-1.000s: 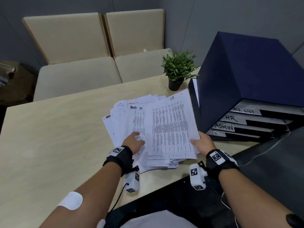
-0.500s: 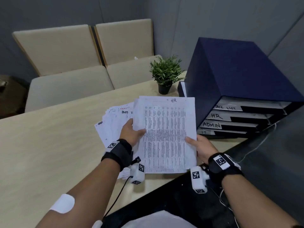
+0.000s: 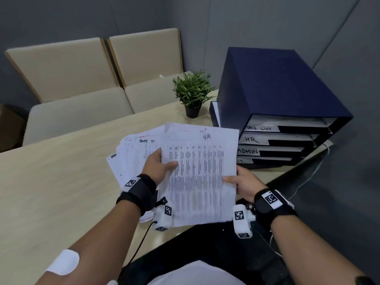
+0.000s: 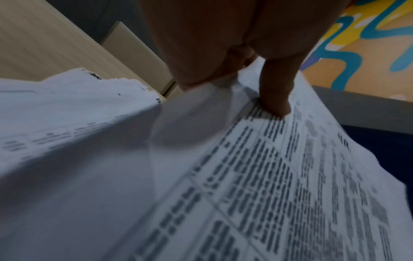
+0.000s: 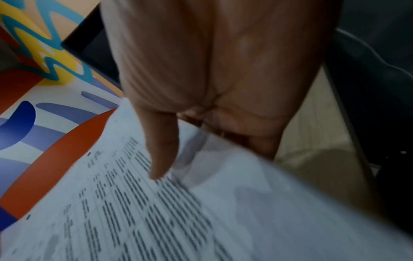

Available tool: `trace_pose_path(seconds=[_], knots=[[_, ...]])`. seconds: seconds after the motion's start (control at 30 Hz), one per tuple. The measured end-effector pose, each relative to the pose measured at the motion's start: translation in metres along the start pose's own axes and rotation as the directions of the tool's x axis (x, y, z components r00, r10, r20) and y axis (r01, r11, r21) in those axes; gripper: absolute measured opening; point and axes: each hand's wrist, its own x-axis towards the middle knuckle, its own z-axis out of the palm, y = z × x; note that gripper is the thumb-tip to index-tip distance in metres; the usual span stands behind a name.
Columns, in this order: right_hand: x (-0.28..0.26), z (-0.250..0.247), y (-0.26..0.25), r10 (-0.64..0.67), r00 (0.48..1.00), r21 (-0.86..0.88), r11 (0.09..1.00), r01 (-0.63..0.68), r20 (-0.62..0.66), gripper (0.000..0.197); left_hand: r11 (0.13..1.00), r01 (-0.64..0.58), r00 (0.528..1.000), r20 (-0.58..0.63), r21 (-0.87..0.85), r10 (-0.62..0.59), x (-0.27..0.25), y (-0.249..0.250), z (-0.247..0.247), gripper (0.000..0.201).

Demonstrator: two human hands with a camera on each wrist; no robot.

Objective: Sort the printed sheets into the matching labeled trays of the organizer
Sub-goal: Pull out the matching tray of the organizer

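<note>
Above the near edge of the table [image 3: 51,182], a printed sheet [image 3: 197,177] headed "HR" in handwriting is held up off the surface, face toward the person, its lower margin blurred. It carries dense columns of small print (not legible in any view). The left hand [image 3: 158,167] pinches the sheet's left edge, thumb [image 4: 274,95] pressed flat on the printed face, the other fingers behind the paper. The right hand [image 3: 244,182] pinches the right edge the same way, thumb [image 5: 161,151] on the face and fingers underneath.

Behind and to the left of the held sheet, the remaining stack of sheets [image 3: 131,153] lies fanned out on the table; one visible corner bears red writing, another a black handwritten page note. Whether the left hand also touches this stack cannot be told.

Just right of the sheet stands the dark blue organizer [image 3: 277,85], its four trays facing the person, labelled top to bottom "TASK LIST", "HR" [image 3: 251,139], "ADMIN" and "IT". The held sheet's right edge overlaps the tray fronts in the head view but is apart from them.

A small potted plant [image 3: 193,93] stands on the table beside the organizer's far corner. Two beige cushioned seats [image 3: 82,83] line the grey wall beyond.
</note>
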Motion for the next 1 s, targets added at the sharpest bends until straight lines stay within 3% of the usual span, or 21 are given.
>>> trace_pose_path(seconds=[0.13, 0.3, 0.43, 0.53, 0.73, 0.8, 0.93, 1.0], knots=[[-0.011, -0.029, 0.002, -0.022, 1.000, 0.029, 0.999, 0.023, -0.006, 0.024, 1.000, 0.005, 0.994, 0.108, 0.001, -0.005, -0.006, 0.009, 0.028, 0.032], [-0.028, -0.083, 0.007, -0.045, 0.996, 0.072, 0.996, 0.050, -0.074, 0.024, 0.992, 0.125, 0.957, 0.264, -0.008, -0.119, -0.017, 0.007, 0.073, 0.033], [-0.041, -0.130, 0.005, -0.074, 0.991, 0.117, 0.989, 0.087, -0.107, 0.028, 0.992, 0.127, 0.953, 0.276, 0.027, -0.129, -0.025, 0.008, 0.117, 0.023], [-0.048, -0.160, 0.000, -0.095, 0.985, 0.110, 0.988, 0.111, -0.141, 0.030, 0.993, 0.108, 0.962, 0.246, 0.044, -0.116, -0.028, 0.013, 0.151, 0.015], [-0.050, -0.201, -0.012, -0.108, 0.962, 0.116, 0.983, 0.141, -0.249, 0.022, 0.991, 0.102, 0.966, 0.231, 0.084, -0.119, -0.032, 0.017, 0.200, 0.023], [-0.048, -0.207, -0.020, -0.128, 0.954, 0.111, 0.980, 0.163, -0.270, 0.022, 0.991, 0.088, 0.979, 0.174, 0.099, -0.104, -0.032, 0.017, 0.212, 0.022], [-0.047, -0.214, -0.030, -0.116, 0.978, 0.039, 0.991, 0.125, -0.171, 0.031, 0.995, 0.075, 0.997, 0.002, 0.061, -0.076, -0.028, 0.024, 0.228, 0.022], [-0.047, -0.218, -0.032, -0.081, 0.991, -0.026, 0.997, 0.078, -0.108, 0.030, 0.996, 0.080, 0.996, -0.050, 0.042, -0.078, -0.025, 0.026, 0.232, 0.033]])
